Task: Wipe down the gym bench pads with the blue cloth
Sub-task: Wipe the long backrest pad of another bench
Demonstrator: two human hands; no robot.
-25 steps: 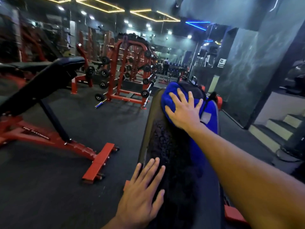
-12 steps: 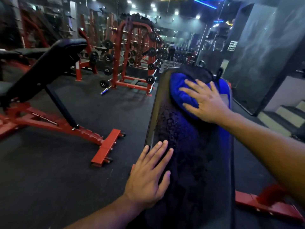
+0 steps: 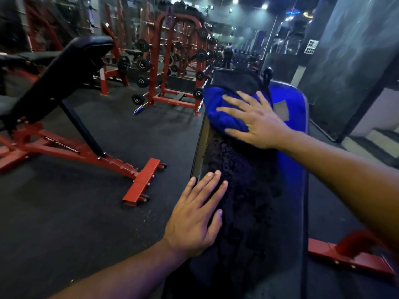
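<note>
The right hand (image 3: pixel 257 123) lies flat with its fingers spread, palm down on the blue cloth (image 3: pixel 224 113), pressing it onto the bench pad (image 3: pixel 248 190) near the pad's far end. The fingers point toward the pad's left edge; none curl round the fabric. The left hand (image 3: pixel 194 219) also lies flat, fingers straight and close together, pressing on the pad's left edge nearer the person and touching no cloth.

The cloth is a bright, saturated blue, soft and bunched, with rounded folds. It sits at the far left corner of the pad, partly hidden under the right hand, and its bulging edge reaches the pad's left edge. Its long axis runs roughly across the pad's width.

The pad is long and narrow, dark, with a rough, mottled patch down its middle and a blue sheen along its right edge. Its long axis runs away from the person, the far end appearing higher in view. A small grey label (image 3: pixel 281 110) shows near the far right corner.

To the left, on the dark rubber floor (image 3: pixel 86 212), stands a second incline bench (image 3: pixel 71 67) with a red frame. Behind it, red racks (image 3: pixel 174 57) carry black weight plates.
</note>
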